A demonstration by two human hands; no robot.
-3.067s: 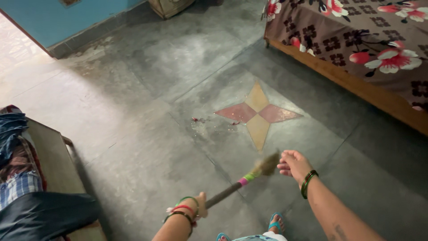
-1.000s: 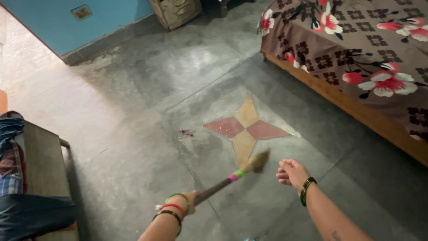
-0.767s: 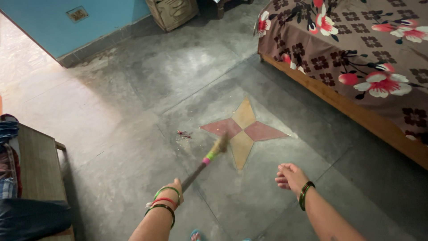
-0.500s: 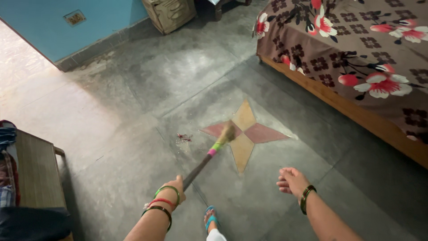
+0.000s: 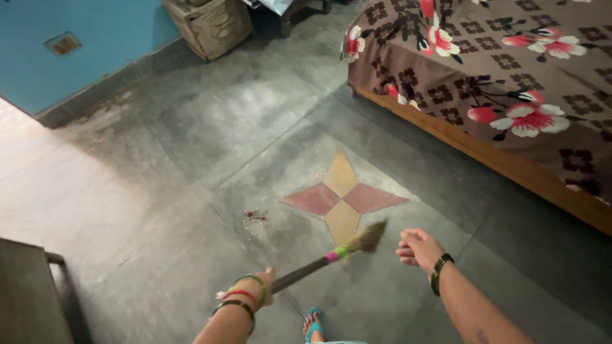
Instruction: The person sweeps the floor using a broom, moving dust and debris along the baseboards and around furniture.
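The star inlay (image 5: pixel 341 199) is set in the floor (image 5: pixel 191 146), debris (image 5: pixel 255 215) just left, the bed (image 5: pixel 497 95) at right.

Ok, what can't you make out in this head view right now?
- Left hand: fingers hidden behind wrist and bangles; grip on the broom handle not visible.
- Broom head: motion-blurred, floor contact unclear.
- Red debris: too small to identify.
- Wooden bench: cut off by the left edge.
- Bed: cut off at top and right.
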